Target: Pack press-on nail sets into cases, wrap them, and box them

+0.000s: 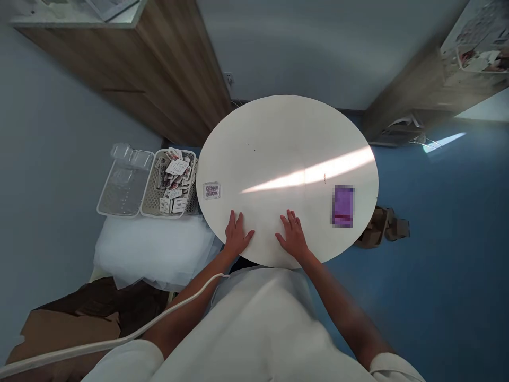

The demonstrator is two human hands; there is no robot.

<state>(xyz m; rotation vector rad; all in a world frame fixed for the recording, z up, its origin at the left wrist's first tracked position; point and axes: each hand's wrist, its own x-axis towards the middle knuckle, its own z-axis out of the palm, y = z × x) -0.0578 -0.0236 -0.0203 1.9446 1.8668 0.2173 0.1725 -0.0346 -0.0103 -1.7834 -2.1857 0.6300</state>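
My left hand lies flat near the front edge of the round white table, fingers apart and nothing in it. Beyond it to the left, a small clear plastic pack with dark reddish pieces inside rests on the tabletop. To the right, my right hand is also laid on the table, with its fingers spread and no object under them that I can see. A purple rectangular item, blurred by pixels, lies farther right. Both hands are apart from these things.
Left of the table stand a white basket full of small printed packs and another basket with clear plastic containers. White plastic sheeting lies nearer me. Brown cardboard sits below the table's right edge. A white cable crosses my left arm.
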